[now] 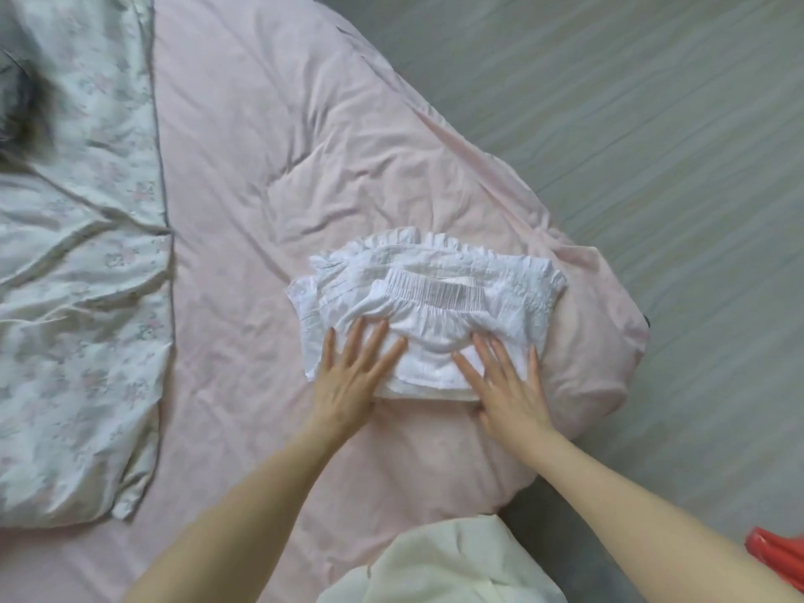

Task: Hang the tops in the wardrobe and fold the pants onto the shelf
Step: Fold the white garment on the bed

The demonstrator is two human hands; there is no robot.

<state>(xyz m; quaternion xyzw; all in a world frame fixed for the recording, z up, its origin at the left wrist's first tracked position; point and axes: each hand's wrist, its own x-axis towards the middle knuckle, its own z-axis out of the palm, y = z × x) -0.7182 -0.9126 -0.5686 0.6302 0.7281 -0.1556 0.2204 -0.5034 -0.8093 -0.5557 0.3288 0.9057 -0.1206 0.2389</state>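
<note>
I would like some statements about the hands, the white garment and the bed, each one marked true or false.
1. Both hands press flat on the white garment. True: the left hand and the right hand lie on it with straight fingers.
2. The garment lies on the floor. False: it lies on the pink bedcover.
3. The garment has an elastic gathered waistband. True.
4. The floral quilt covers the garment. False: the quilt lies apart from it, on the left of the picture.
5. The right hand holds a hanger. False: no hanger is visible.
</note>
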